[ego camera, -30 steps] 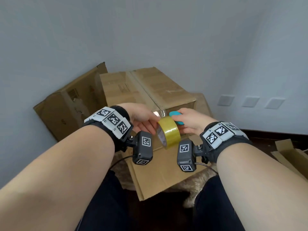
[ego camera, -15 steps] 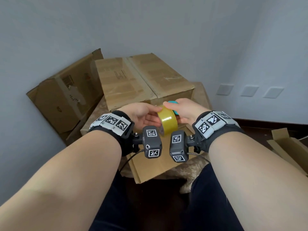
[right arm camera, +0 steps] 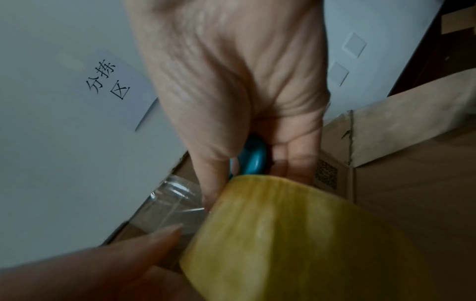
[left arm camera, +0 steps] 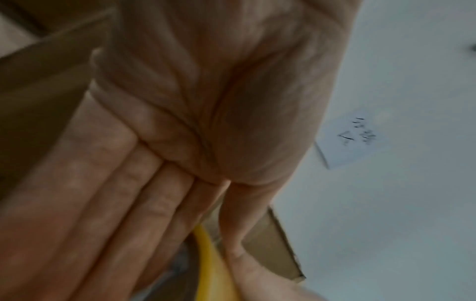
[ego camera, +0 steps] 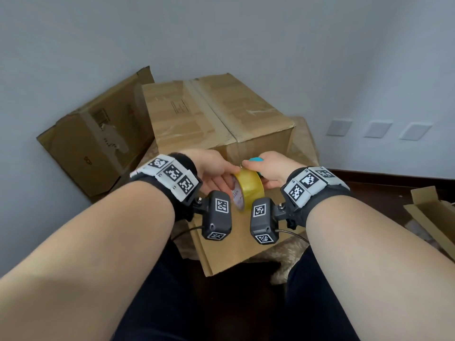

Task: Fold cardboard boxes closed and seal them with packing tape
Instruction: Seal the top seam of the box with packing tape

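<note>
A closed cardboard box with tape along its top seam stands in front of me. At its near face my left hand holds a yellow tape roll between thumb and fingers. A clear strip of tape runs from the roll up to the box front. My right hand grips a teal cutter, and its thumb lies against the top of the roll. In the left wrist view only the roll's yellow edge shows past my palm. The cutter's blade is hidden.
A second box leans against the wall at the left. A flat cardboard sheet lies under my wrists. An open carton sits on the floor at the right, below wall sockets. A paper sign hangs on the wall.
My two hands have drawn closer together around the roll, near the box's front face. The right thumb now lies on top of the roll. My head view has shifted.
</note>
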